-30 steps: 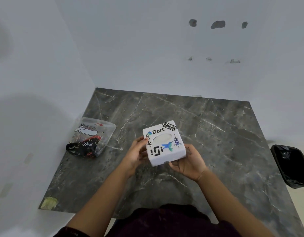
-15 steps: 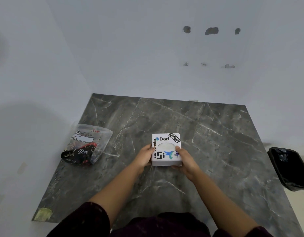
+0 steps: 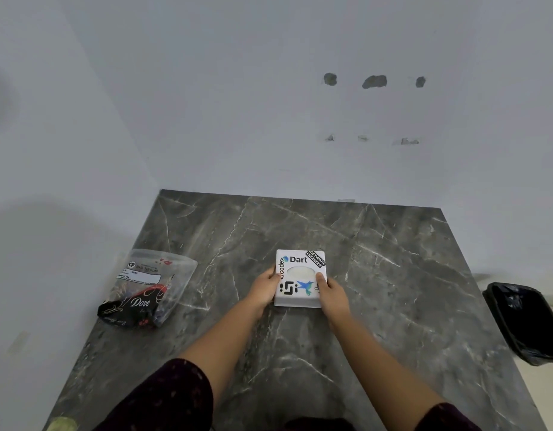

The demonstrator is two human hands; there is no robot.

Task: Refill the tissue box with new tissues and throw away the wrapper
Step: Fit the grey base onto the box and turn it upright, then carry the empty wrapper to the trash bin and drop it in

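Observation:
A white square tissue box (image 3: 301, 269) with stickers on its lid rests on the dark marble table (image 3: 377, 259), near the middle. White tissue shows through its oval opening. My left hand (image 3: 264, 289) grips the box's left side and my right hand (image 3: 331, 292) grips its right side, thumbs on the lid. The plastic wrapper (image 3: 147, 287), clear with a black and red printed lower part, lies flat at the table's left edge, well apart from both hands.
A black bin (image 3: 527, 321) lined with a black bag stands on the floor beyond the table's right edge. White walls close in behind and to the left. A yellowish patch (image 3: 62, 424) marks the table's front left corner.
The box was held tilted above the table; both hands lowered it flat onto the surface and pushed it slightly away. The wrapper has not moved.

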